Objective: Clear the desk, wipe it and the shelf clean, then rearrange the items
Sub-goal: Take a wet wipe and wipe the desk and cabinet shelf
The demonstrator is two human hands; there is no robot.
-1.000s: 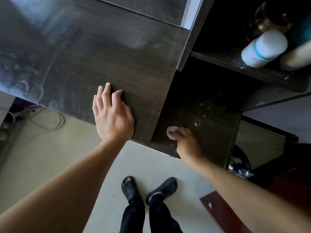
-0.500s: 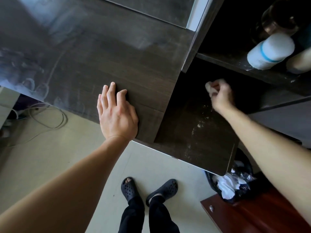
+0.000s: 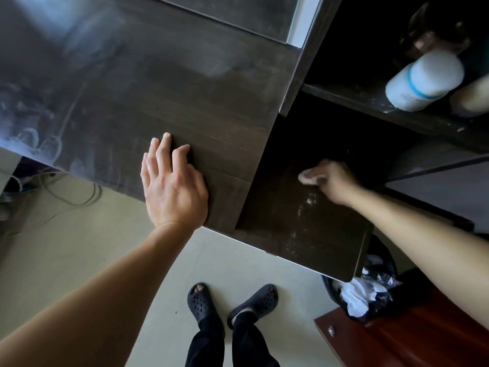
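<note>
r hand (image 3: 334, 181) wiping shelf (image 3: 304, 229) w/ cloth (image 3: 308, 178)

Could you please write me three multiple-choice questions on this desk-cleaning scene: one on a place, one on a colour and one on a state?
1. Where is the white bottle with the blue band?
A. on a chair
B. on the upper shelf
C. in a sink

2. What colour is the wad that the right hand holds against the lower shelf?
A. white
B. red
C. green

3. How is the left hand?
A. gripping a cup
B. clenched in the air
C. flat on the desk top, fingers straight

Answers: B, it sits on the upper board beside other containers; A, the wad shows white under the fingers; C, the palm lies on the dark wood.
</note>
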